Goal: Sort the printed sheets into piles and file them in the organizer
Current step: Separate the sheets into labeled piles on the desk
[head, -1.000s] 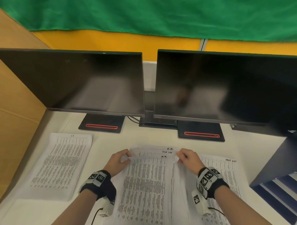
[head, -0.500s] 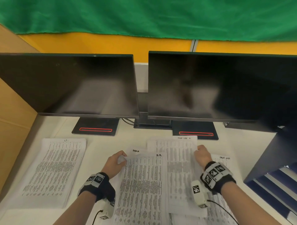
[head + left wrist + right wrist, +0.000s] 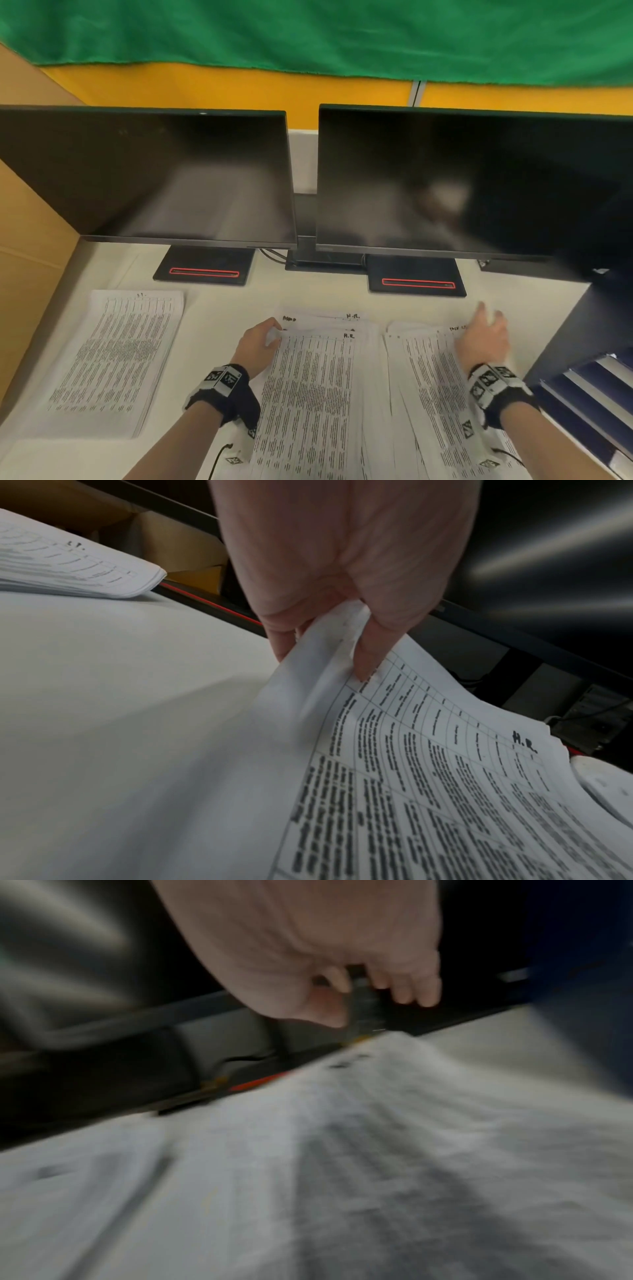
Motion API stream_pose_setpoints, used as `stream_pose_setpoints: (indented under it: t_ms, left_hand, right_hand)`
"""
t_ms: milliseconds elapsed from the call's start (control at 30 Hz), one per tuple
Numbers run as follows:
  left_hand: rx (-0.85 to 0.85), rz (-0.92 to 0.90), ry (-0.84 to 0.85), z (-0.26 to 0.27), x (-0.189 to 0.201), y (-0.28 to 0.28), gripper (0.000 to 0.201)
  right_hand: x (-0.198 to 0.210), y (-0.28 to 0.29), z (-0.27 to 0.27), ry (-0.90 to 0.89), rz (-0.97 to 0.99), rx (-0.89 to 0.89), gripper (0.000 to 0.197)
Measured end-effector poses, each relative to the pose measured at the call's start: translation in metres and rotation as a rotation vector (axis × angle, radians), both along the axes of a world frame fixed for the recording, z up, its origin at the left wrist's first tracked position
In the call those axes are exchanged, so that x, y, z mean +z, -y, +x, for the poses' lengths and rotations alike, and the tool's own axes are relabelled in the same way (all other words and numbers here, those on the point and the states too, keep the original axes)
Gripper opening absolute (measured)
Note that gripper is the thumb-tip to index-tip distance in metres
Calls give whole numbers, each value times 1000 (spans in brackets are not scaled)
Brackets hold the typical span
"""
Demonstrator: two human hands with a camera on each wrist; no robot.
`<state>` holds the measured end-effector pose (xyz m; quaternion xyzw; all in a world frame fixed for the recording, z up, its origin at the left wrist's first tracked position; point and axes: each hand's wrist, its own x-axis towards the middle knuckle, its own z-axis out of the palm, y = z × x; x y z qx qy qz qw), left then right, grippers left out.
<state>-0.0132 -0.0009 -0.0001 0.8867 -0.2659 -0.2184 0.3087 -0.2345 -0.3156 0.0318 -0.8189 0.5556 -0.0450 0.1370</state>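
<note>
**Operator:** Report the state of both hands and the location of the sheets.

**Technician:** Your left hand pinches the top-left corner of the middle stack, the one whose top sheet is marked "H.R."; thumb and fingers are curled around a few lifted corners. Your right hand hangs with relaxed, loosely spread fingers above the far right corner of the right pile and holds nothing. The right wrist view is blurred, so contact with the paper cannot be confirmed. A third pile lies well apart on the left of the table. The dark organizer stands at the right table edge, just beside the right pile.

**Operator:** How do the sheets handle?

**Technician:** Treat them as light, thin and limp. The pinched corner already curls, so a single sheet probably droops if you lift it by one point. The stacks are fanned, which suggests the sheets slide easily over each other.

**Operator:** Where do you take hold?

**Technician:** Separate one sheet at the corner with your left hand, then take the opposite top edge with your right hand. For filing, square a pile first and grip it along both long edges; a loose grip risks spilling it.
</note>
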Motion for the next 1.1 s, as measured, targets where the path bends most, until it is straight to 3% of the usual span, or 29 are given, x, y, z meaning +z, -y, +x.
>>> stream_pose_setpoints:
  t_ms: [67,133,200,333,867,967,1100]
  left_hand:
    - [5,-5,-9,-2,-1,0,19]
    - [13,-26,-12,-4,0,-2,27]
    - [16,-56,-13,-7,2,-6,33]
    - [37,-106,-34,-14,2,-18,29]
    - [60,-159,-61,-13,-5,-23,41]
    - [52,-149,18,-14,-6,-22,38]
    - [-42,-59,215,-17,-5,-19,24]
  right_hand:
    - [-2,-31,27,127,-82,319,51]
    - [-9,-63,53,138,-64,651,31]
    - [-20,-82,70,76,-12,780,27]
    - [-32,-86,87,-28,21,781,29]
    - [-31,-79,95,-47,163,809,10]
    - [-28,-79,91,-17,221,828,11]
    - [-21,-78,82,109,504,827,26]
